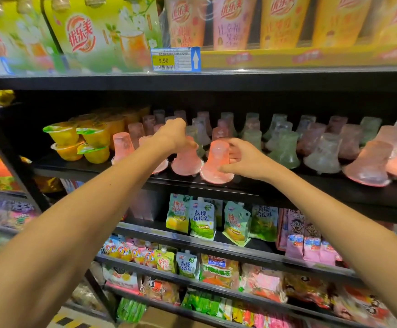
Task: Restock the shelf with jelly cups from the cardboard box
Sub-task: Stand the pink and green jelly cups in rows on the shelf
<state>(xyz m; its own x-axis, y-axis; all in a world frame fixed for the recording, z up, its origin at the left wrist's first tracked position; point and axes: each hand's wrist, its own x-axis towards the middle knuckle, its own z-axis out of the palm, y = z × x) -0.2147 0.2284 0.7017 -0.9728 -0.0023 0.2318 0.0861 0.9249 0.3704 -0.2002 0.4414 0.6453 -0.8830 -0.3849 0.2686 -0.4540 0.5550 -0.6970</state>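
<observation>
Head view, middle shelf (216, 185), read left to right. At my nine o'clock sit stacked orange fruit cups (81, 140); next come inverted pink jelly cups, wide rims down on the shelf. My left hand (172, 136) reaches over the second pink jelly cup (185, 159), fingers curled down around its narrow top; the grip itself faces away from me, so I judge it held rather than see the contact. My right hand (242, 159) pinches the front pink jelly cup (217, 162) from its three o'clock side, thumb low on the wall, fingers wrapped behind; the cup stands upright, long axis vertical, its rim at the shelf's front edge. The deciding relation: this cup lies at nine o'clock of the right hand, just beside the left hand's cup, so any shove toward twelve o'clock must clear that neighbour. Rows of grey and pink jelly cups (323, 150) fill three o'clock; those at the rear are dim. The cardboard box is barely seen, if at all, at the bottom edge.
</observation>
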